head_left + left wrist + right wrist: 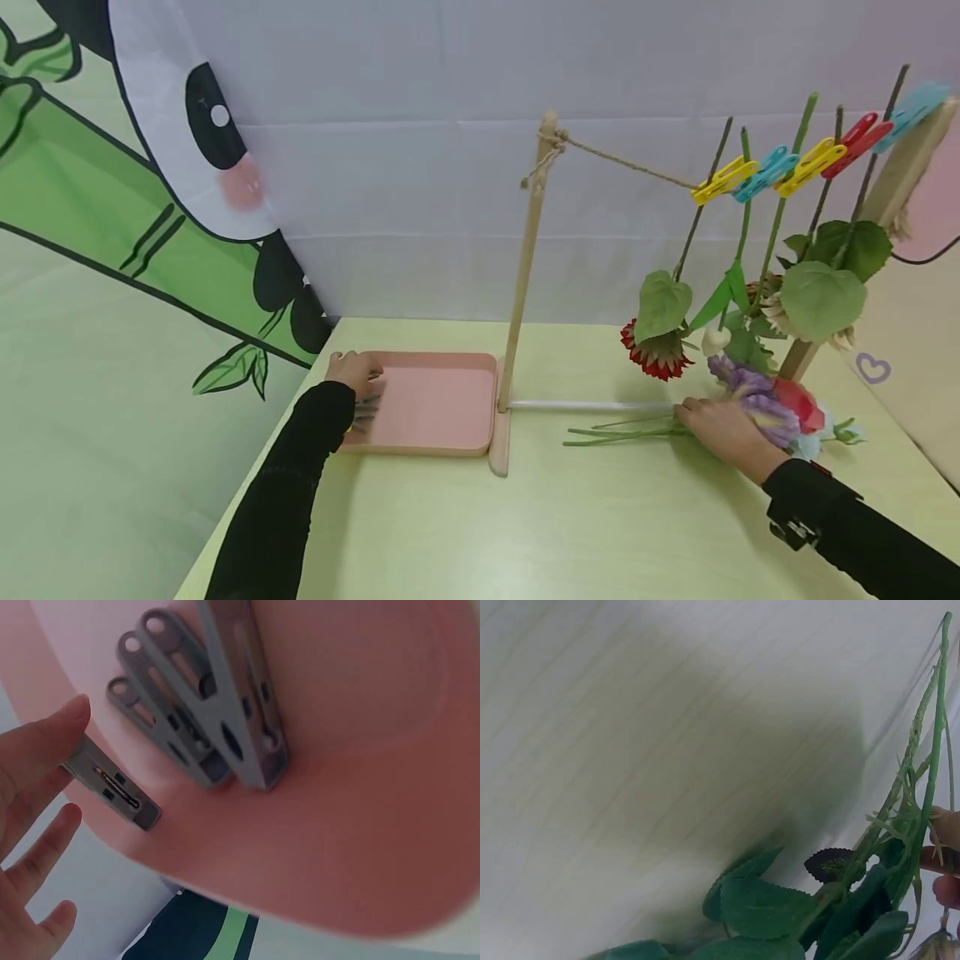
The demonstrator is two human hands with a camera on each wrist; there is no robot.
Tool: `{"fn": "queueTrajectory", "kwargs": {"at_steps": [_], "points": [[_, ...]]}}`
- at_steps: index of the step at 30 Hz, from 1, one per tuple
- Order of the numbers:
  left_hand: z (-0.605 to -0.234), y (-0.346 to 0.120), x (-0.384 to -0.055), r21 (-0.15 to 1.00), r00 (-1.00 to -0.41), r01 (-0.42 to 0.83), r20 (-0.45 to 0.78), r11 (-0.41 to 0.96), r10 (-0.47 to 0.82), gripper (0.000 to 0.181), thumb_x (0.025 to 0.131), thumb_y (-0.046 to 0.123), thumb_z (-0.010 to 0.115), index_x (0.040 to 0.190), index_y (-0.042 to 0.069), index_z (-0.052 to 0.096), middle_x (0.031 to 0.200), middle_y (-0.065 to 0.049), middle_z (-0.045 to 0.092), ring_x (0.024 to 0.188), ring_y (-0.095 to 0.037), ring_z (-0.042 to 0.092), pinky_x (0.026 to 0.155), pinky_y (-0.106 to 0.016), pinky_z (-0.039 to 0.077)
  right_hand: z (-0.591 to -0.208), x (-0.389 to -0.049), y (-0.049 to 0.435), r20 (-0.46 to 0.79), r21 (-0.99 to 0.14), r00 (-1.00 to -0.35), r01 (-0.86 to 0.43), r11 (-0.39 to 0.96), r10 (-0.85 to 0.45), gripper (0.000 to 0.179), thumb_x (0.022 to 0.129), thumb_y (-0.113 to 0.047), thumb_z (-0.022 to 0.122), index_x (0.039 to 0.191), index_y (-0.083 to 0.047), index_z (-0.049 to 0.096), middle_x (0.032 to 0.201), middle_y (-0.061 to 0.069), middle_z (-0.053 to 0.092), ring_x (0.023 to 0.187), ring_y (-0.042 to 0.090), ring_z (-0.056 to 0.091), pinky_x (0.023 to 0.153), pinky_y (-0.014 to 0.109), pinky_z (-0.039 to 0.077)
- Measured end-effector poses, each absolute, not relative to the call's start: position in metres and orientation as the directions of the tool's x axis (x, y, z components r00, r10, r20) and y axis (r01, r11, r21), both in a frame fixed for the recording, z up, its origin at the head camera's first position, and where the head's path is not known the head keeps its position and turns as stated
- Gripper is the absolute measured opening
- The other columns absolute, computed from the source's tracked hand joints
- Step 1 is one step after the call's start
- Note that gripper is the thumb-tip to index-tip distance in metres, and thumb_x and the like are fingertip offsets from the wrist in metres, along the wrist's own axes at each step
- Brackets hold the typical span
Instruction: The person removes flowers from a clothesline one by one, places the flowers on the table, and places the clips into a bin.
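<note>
At the tray's left end, my left hand [351, 372] pinches a grey clothespin [124, 795] between thumb and finger. Several more grey clothespins [180, 705] lie beside it in the pink tray [435, 442]. My right hand [726, 432] holds green flower stems [934, 750] low over the table; only its fingertips show at the right wrist view's edge. Next to that hand are a purple flower [765, 408], a pinkish-red flower [799, 406] and pale blue blooms, with the stems pointing left.
A wooden post [527, 267] stands right of the tray, tied with a rope [630, 163] that runs to a right post [907, 158]. Yellow, blue and red clothespins [810, 167] hold several flowers upside down, including a red one [660, 354]. A white bar [585, 406] joins the posts low down.
</note>
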State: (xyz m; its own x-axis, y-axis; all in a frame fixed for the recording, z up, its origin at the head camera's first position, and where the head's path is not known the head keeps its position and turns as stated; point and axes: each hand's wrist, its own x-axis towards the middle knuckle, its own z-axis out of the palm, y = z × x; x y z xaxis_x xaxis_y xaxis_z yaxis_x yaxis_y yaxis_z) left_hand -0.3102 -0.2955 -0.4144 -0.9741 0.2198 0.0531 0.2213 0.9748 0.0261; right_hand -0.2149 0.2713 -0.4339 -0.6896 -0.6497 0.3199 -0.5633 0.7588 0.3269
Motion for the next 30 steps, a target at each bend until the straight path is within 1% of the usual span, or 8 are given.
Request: {"fn": "queueTrajectory", "kwargs": {"at_steps": [4,8,15,22,24,26,28,30], "points": [[-0.419,-0.295,-0.310,0.050,-0.979,0.197,0.060,0.979,0.194,0.020,0.083,0.013,0.068,0.102,0.008,0.071,0.100,-0.012,0.069,0.094,-0.034,0.060,0.093,-0.060,0.030,-0.435,-0.215,0.268,0.330,0.312,-0.685,-0.570,0.760,-0.649,0.019,0.070,0.007,0.064,0.086,-0.003,0.063,0.074,0.006,0.059,0.058,0.020,0.058,0.046,0.034,0.048],[-0.419,-0.295,-0.309,0.052,-0.985,0.171,0.046,0.984,0.168,0.022,0.084,0.015,0.067,0.104,0.007,0.070,0.102,-0.012,0.069,0.097,-0.035,0.059,0.096,-0.061,0.028,-0.436,-0.213,0.266,0.363,0.315,-0.665,-0.572,0.758,-0.653,0.015,0.072,-0.001,0.068,0.085,-0.003,0.063,0.072,0.005,0.059,0.055,0.018,0.056,0.045,0.032,0.048],[-0.411,-0.291,-0.301,0.070,-0.989,0.135,-0.044,0.988,0.138,0.036,0.076,0.012,0.073,0.111,0.003,0.066,0.106,-0.014,0.066,0.101,-0.033,0.058,0.099,-0.063,0.025,-0.439,-0.212,0.265,0.470,0.338,-0.570,-0.590,0.734,-0.674,0.021,0.072,-0.008,0.066,0.091,0.001,0.066,0.077,0.008,0.062,0.058,0.019,0.060,0.044,0.032,0.047],[-0.410,-0.290,-0.300,0.084,-0.991,0.124,-0.046,0.989,0.128,0.040,0.075,0.012,0.075,0.112,0.003,0.064,0.108,-0.015,0.065,0.102,-0.034,0.057,0.098,-0.063,0.026,-0.438,-0.209,0.265,0.497,0.332,-0.551,-0.594,0.733,-0.671,0.022,0.079,-0.010,0.062,0.096,0.003,0.065,0.083,0.011,0.063,0.058,0.021,0.060,0.041,0.033,0.045],[-0.412,-0.290,-0.301,0.088,-0.992,0.118,-0.042,0.989,0.122,0.044,0.074,0.013,0.075,0.115,0.003,0.062,0.109,-0.015,0.065,0.102,-0.034,0.057,0.097,-0.063,0.026,-0.438,-0.210,0.266,0.511,0.324,-0.543,-0.595,0.735,-0.666,0.023,0.090,-0.015,0.052,0.096,0.003,0.066,0.084,0.011,0.062,0.057,0.021,0.060,0.039,0.033,0.044],[-0.414,-0.291,-0.303,0.092,-0.992,0.116,-0.035,0.989,0.120,0.046,0.074,0.013,0.076,0.117,0.003,0.061,0.109,-0.015,0.065,0.101,-0.035,0.057,0.097,-0.064,0.026,-0.438,-0.210,0.266,0.524,0.319,-0.536,-0.596,0.737,-0.662,0.041,0.101,-0.023,0.033,0.097,0.002,0.066,0.084,0.011,0.062,0.055,0.021,0.058,0.037,0.031,0.042],[-0.415,-0.291,-0.305,0.098,-0.992,0.116,-0.031,0.988,0.120,0.047,0.074,0.013,0.076,0.117,0.003,0.060,0.109,-0.015,0.065,0.100,-0.035,0.058,0.095,-0.064,0.027,-0.438,-0.210,0.266,0.532,0.314,-0.532,-0.598,0.737,-0.658,0.061,0.102,-0.030,0.013,0.097,0.002,0.066,0.084,0.011,0.061,0.053,0.019,0.057,0.035,0.029,0.040],[-0.414,-0.292,-0.306,0.112,-0.993,0.111,-0.032,0.987,0.116,0.049,0.073,0.012,0.077,0.118,0.003,0.059,0.108,-0.015,0.066,0.099,-0.035,0.058,0.094,-0.063,0.028,-0.437,-0.210,0.267,0.536,0.308,-0.535,-0.596,0.742,-0.653,0.072,0.100,-0.033,0.003,0.098,0.001,0.066,0.085,0.011,0.061,0.051,0.019,0.055,0.034,0.027,0.037]]}}
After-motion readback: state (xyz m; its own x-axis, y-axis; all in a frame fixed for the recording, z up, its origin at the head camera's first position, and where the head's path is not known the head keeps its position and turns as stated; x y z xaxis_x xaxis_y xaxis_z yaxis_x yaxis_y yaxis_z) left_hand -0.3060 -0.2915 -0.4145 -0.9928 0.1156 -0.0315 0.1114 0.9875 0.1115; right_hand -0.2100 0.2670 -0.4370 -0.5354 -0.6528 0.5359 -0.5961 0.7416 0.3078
